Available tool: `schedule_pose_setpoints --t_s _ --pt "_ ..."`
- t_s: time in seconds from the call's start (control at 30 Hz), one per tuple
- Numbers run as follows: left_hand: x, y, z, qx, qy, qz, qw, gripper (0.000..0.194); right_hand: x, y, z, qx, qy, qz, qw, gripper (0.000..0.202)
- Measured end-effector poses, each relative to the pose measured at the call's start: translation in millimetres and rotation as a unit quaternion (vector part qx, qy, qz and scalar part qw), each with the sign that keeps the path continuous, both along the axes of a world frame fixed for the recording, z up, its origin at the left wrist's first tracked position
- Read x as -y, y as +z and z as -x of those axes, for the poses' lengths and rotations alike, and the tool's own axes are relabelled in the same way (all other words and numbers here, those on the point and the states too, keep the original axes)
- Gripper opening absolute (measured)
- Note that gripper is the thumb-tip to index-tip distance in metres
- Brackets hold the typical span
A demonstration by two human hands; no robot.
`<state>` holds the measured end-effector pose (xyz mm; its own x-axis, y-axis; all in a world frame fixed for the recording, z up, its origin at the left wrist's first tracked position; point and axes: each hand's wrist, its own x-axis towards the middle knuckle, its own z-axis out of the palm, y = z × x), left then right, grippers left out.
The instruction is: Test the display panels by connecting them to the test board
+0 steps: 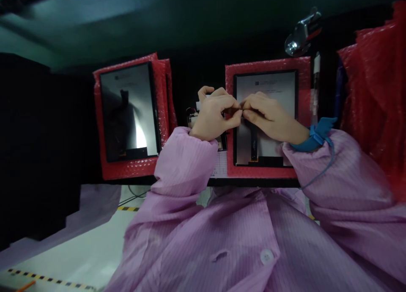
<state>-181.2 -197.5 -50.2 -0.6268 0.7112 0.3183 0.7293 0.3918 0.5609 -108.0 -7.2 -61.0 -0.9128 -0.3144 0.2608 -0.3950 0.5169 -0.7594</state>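
My left hand (216, 113) and my right hand (269, 115) meet fingertip to fingertip, both pinched at a small dark piece too tiny to make out. They are over the left edge of a flat display panel (277, 144), which lies on a red bubble-wrap sheet (268, 172). A dark ribbon strip (254, 141) runs up the panel from its bottom edge towards my fingers. A blue wrist strap (312, 139) with a cord circles my right wrist.
Another glossy panel (130, 114) rests on stacked red bubble wrap at the left. Small parts (192, 119) and a printed sheet (220, 165) sit between the panels. Further right are a metal object (301, 34), a white pen (316, 78) and piled red bubble wrap (374, 93).
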Motion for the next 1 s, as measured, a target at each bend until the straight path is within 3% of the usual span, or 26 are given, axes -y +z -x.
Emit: schedule_pose_setpoints --t_s 0.1,0.2,0.3,0.4,0.53,0.8,1.0 --pt "7.2 13.6 -5.6 -0.043 0.033 -0.039 0.998 0.017 1.3 4.2 -2.1 0.018 -0.024 0.014 0.999 0.047" --pt "24.5 24.1 -30.5 -0.063 0.146 -0.097 0.983 0.018 2.5 9.1 -5.4 0.035 -0.065 0.059 0.996 0.052" --pt "43.4 14.1 -71.6 -0.093 0.237 -0.047 0.966 0.016 3.5 9.4 -7.4 0.029 -0.108 0.102 0.988 0.055" --pt "54.7 -11.5 -107.8 -0.095 0.232 0.067 0.966 0.027 3.9 5.9 -7.4 0.015 -0.145 0.109 0.983 0.054" --pt "57.2 -36.0 -124.7 -0.126 0.219 0.104 0.962 0.04 3.5 2.0 -6.3 -0.006 -0.179 0.098 0.979 0.05" --pt "53.9 -38.9 -122.6 -0.134 0.223 0.149 0.954 0.043 1.5 2.6 -4.4 -0.043 -0.212 0.075 0.973 0.047" --pt "52.3 -41.5 -126.2 -0.12 0.227 0.143 0.956 0.046 -5.0 21.4 -13.2 -0.067 -0.243 -0.008 0.968 0.036"
